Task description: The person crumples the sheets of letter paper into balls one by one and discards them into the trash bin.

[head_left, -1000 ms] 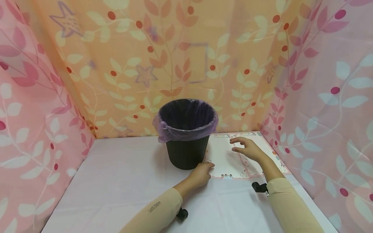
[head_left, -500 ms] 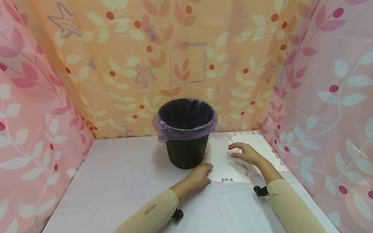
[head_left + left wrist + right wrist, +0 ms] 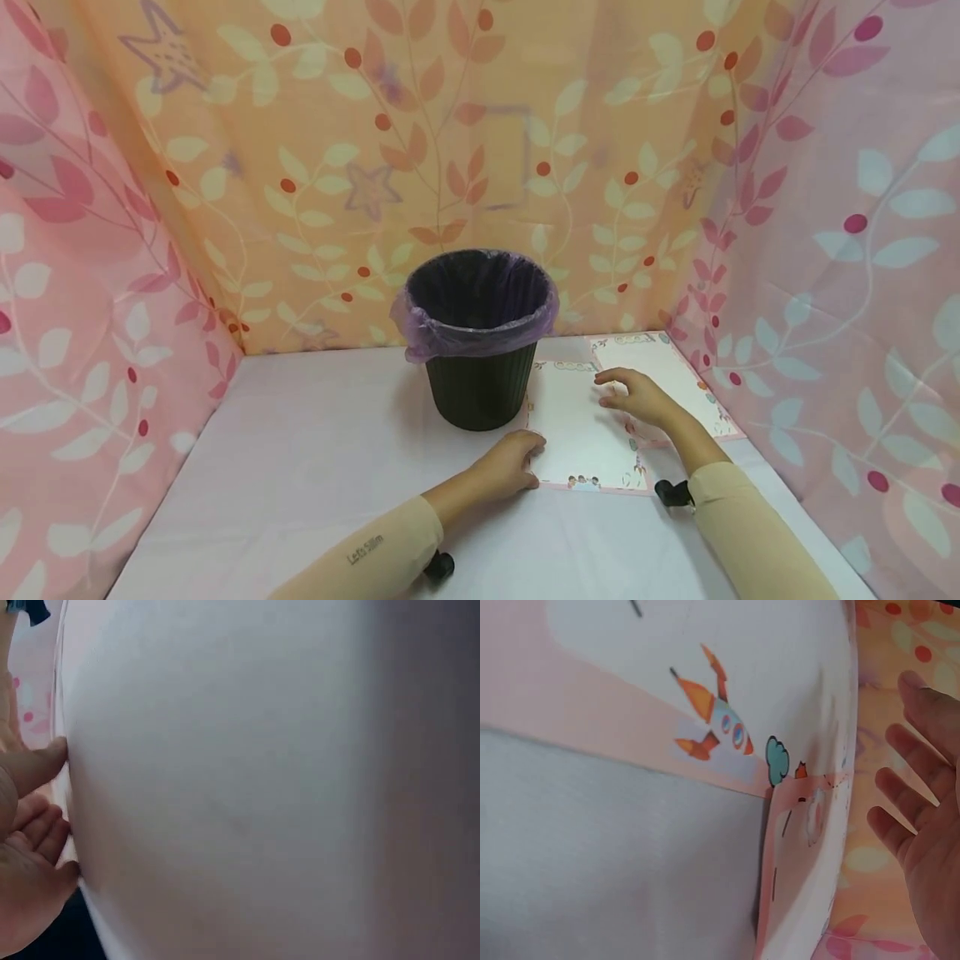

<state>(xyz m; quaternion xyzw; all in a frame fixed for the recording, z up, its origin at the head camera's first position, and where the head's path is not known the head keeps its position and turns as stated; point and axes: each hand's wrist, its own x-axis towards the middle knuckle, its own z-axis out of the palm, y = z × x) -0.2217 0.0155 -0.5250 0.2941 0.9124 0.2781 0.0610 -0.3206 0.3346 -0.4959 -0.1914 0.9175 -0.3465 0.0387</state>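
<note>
A white sheet of paper [image 3: 581, 425] with a pink printed border lies on the table, right of a black waste bin [image 3: 480, 387]. My left hand [image 3: 504, 465] touches the sheet's left edge with fingertips and thumb set apart. In the left wrist view, thumb and fingers of the left hand [image 3: 30, 907] meet the white surface. Above the sheet's right part, my right hand [image 3: 637, 396] hovers with fingers loosely bent, holding nothing. The right wrist view shows the right hand [image 3: 930, 817] with spread fingers, beside a printed rocket [image 3: 724, 724].
A purple bag [image 3: 480, 337] lines the bin, folded over its rim. A second bordered sheet [image 3: 667, 375] lies behind and right, partly overlapped by the first. Patterned curtains [image 3: 450, 167] enclose the white table [image 3: 322, 467] at the back and sides.
The first sheet has slid toward me along with my left hand, uncovering its near edge past the second sheet. My right hand has come slightly nearer too. The bin stays put.
</note>
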